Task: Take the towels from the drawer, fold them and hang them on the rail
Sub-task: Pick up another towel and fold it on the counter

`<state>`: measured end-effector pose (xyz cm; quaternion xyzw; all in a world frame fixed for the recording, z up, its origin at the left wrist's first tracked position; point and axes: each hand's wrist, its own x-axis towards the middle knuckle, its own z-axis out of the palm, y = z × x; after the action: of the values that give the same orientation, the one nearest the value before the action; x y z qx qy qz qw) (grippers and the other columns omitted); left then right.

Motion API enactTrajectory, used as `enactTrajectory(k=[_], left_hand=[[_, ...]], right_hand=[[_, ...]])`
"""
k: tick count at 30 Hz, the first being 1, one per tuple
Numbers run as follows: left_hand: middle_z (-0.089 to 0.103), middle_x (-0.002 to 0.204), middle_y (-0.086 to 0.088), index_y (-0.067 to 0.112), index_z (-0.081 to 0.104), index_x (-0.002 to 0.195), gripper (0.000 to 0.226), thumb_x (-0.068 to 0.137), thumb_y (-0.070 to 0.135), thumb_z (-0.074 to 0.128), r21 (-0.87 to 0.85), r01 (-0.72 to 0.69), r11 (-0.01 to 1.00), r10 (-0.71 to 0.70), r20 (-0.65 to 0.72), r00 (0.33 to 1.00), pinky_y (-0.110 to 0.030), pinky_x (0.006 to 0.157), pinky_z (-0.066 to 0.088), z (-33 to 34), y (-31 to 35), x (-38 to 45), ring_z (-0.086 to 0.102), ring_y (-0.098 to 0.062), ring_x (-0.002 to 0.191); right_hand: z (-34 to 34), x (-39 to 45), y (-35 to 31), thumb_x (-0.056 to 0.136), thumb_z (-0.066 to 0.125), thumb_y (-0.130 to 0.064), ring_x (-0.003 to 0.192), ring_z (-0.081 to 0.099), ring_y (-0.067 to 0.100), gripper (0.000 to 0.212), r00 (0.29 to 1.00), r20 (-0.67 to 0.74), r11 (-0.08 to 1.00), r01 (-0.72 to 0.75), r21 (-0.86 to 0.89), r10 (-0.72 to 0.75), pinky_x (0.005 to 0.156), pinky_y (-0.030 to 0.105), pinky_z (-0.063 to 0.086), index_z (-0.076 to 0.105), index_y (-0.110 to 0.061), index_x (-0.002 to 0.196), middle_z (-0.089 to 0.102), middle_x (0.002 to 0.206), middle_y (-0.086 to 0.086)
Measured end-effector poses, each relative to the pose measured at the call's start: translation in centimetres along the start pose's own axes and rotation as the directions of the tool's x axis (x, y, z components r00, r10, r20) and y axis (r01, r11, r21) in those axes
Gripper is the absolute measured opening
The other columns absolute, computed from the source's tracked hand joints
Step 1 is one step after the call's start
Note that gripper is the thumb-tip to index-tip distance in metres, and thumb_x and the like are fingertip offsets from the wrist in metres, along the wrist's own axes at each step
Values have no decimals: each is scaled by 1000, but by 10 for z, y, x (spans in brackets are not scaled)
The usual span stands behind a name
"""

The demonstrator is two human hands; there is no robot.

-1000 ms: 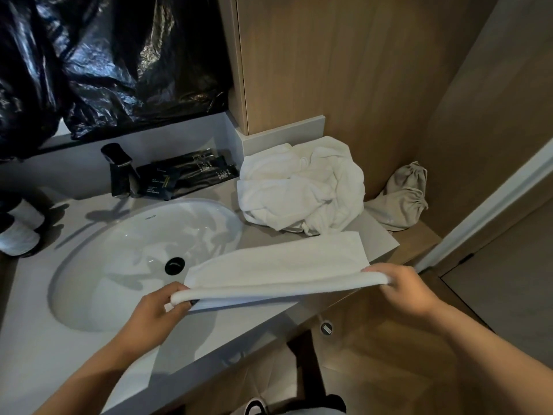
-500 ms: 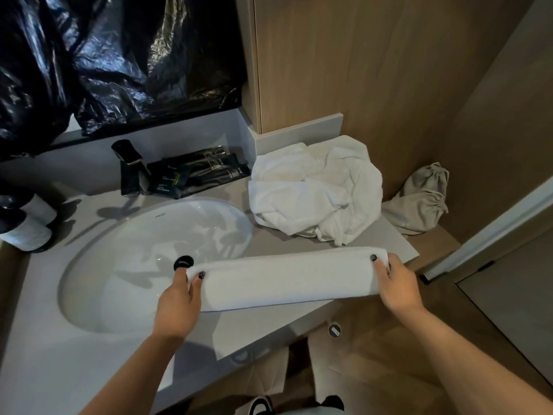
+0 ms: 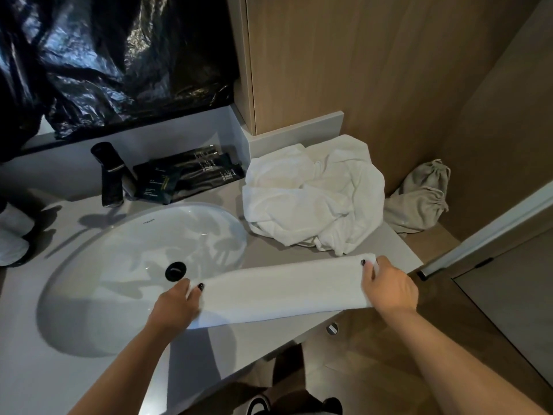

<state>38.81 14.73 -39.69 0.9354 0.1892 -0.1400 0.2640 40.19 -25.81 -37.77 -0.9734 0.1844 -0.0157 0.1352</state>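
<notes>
The folded towel [image 3: 281,290] lies as a long white strip across the counter [image 3: 89,369] at the front edge of the sink [image 3: 98,265] — the left hand [image 3: 176,307] pinches its left end, the right hand [image 3: 389,287] its right end. Behind it sits a crumpled heap of white towels [image 3: 314,199], a beige drawstring bag [image 3: 422,199] just beside that.

Crinkled black plastic sheeting [image 3: 113,55] hides whatever hangs above the sink and runs off the top edge. Small print on the flat black sachets [image 3: 191,178] is unreadable. The left edge crops two white rolls [image 3: 13,232].
</notes>
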Motion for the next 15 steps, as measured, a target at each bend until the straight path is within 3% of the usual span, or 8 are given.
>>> enactTrajectory(k=[4, 6, 8, 10, 11, 13, 15], left_hand=[[64, 89, -15, 9, 55, 93, 22, 96, 31, 58, -2, -18, 1000, 18, -47, 999, -38, 71, 43, -1, 7, -4, 62, -41, 92], [63, 117, -13, 12, 58, 120, 28, 95, 23, 59, 62, -62, 996, 68, -109, 992, -41, 85, 49, -2, 16, -6, 61, -35, 107], [58, 135, -13, 10, 55, 135, 38, 98, 15, 52, 201, -234, 951, 271, -185, 945, -42, 98, 48, 0, 33, -12, 58, -33, 120], [59, 136, -17, 6, 57, 136, 42, 97, 15, 43, 226, -477, 849, 514, -144, 846, -43, 106, 45, 11, 57, -23, 58, -31, 123], [55, 141, -14, 8, 53, 140, 47, 98, 22, 38, 235, -538, 809, 568, -77, 820, -43, 112, 38, 19, 67, -30, 54, -29, 129], [35, 157, -3, 16, 30, 154, 54, 103, 35, 25, 328, -533, 780, 552, 41, 833, -42, 121, 18, 34, 81, -39, 31, -19, 145], [19, 164, 3, 20, 11, 158, 58, 104, 39, 16, 432, -480, 763, 499, 77, 863, -41, 123, 5, 43, 83, -37, 13, -13, 151]], right_hand=[[-2, 10, -7, 100, 41, -41, 78, 65, 28, 34, 999, 49, 999, -3, -34, 5, 60, 31, 44, 57, -13, 113, 67, 85, 8], [-4, 8, -12, 99, 46, -38, 86, 64, 27, 33, 1000, 23, 999, 7, -52, -5, 68, 34, 49, 56, -12, 116, 67, 94, 8], [-7, 5, -17, 94, 55, -29, 96, 58, 29, 29, 994, -83, 989, 66, -132, -77, 80, 40, 44, 57, -10, 116, 62, 105, 10], [-8, 2, -27, 83, 64, -11, 101, 53, 33, 33, 970, -124, 958, 180, -222, -211, 83, 42, 39, 59, -8, 116, 58, 112, 14], [-9, -2, -35, 75, 65, 0, 100, 54, 35, 39, 950, -107, 942, 268, -203, -294, 83, 43, 39, 62, -6, 113, 59, 112, 16], [-5, -16, -56, 65, 69, 10, 95, 60, 38, 42, 869, -41, 869, 492, -46, -494, 82, 44, 46, 68, -3, 105, 63, 106, 18], [6, -40, -79, 66, 77, 1, 97, 62, 35, 43, 770, 35, 770, 635, 68, -638, 86, 42, 50, 68, -3, 108, 64, 108, 16]])
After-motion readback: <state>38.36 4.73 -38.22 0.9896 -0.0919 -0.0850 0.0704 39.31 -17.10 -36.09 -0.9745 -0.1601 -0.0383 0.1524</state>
